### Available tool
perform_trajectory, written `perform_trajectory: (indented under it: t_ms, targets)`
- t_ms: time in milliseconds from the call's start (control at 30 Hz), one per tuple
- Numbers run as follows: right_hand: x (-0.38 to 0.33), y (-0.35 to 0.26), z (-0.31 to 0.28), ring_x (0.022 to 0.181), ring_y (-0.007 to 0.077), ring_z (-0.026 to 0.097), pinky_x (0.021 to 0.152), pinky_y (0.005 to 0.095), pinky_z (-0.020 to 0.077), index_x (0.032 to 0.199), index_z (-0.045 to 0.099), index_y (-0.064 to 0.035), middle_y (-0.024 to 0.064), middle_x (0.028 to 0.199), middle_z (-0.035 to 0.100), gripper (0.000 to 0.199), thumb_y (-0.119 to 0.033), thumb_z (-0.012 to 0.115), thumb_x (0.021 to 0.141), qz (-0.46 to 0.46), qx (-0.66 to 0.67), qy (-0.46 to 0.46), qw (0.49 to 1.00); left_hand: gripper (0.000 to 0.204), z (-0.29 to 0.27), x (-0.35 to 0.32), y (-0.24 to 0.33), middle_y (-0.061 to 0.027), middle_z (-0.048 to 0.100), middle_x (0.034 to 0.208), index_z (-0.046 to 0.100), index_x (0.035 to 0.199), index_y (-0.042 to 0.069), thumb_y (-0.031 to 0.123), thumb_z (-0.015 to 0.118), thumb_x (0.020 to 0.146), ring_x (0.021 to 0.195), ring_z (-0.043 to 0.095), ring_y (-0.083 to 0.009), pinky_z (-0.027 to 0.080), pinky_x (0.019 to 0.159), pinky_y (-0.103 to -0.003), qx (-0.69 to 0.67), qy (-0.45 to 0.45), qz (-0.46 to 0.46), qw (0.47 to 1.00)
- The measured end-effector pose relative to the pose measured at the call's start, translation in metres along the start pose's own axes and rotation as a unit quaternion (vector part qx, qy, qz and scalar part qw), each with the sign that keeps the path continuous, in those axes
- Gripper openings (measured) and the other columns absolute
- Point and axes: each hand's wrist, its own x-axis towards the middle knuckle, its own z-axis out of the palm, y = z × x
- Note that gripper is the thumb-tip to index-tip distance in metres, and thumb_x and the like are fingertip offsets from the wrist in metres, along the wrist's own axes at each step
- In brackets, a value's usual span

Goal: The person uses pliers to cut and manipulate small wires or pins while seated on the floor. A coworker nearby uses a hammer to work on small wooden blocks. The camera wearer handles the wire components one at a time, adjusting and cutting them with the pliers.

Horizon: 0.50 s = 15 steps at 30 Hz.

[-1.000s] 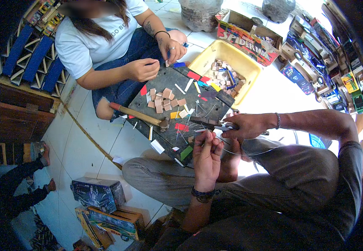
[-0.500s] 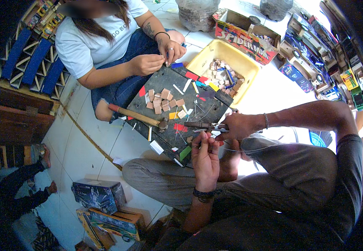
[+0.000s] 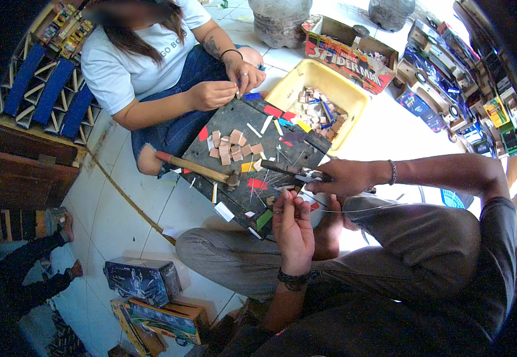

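Left grip (image 3: 294, 229) pinches wire (image 3: 365, 209), likely light, springy, best held near its end; right grip (image 3: 350, 177) clasps pliers (image 3: 281, 168).

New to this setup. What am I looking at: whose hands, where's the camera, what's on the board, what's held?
No robot here, just a person's bare hands. The view comes from a fisheye camera worn on the person's head, looking down, so straight edges bend near the rim.

The right hand grips a dark pliers-like tool. The left hand has its fingertips drawn together just below it; whatever is between them is too small to tell. A thin pale strand runs off to the right.

On the dark board lie a hammer, small brown blocks and coloured scraps. A yellow tub sits beyond it. The hands at upper left belong to a co-worker.
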Motion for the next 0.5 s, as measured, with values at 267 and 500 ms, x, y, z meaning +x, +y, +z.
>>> perform_trajectory:
  t_ms: [267,500]
  targets:
    - [-0.024,-0.011,-0.013,0.081,0.0177,0.063,0.072,0.0332,0.0514,0.109,0.059,-0.0023,0.0097,0.089,0.067,0.052,-0.052,0.055,0.092,0.019,0.036,-0.099,0.994,0.009,0.003,0.004,0.01,0.0002,0.063,0.093,0.061,0.099,0.009,0.017,0.059,0.095,0.081,0.059,-0.0061,0.055,0.075,-0.023,0.008,0.017,0.057,0.998]
    - [-0.043,-0.016,-0.004,0.085,0.0187,0.06,0.081,0.0341,0.0449,0.096,0.065,-0.0087,0.0085,0.084,0.065,0.046,-0.053,0.057,0.09,0.02,0.09,-0.1,0.991,0.02,0.019,0.007,0.027,-0.0023,0.063,0.103,0.058,0.113,0.01,0.016,0.061,0.094,0.09,0.06,-0.0095,0.052,0.081,-0.026,0.061,0.037,0.098,0.993]
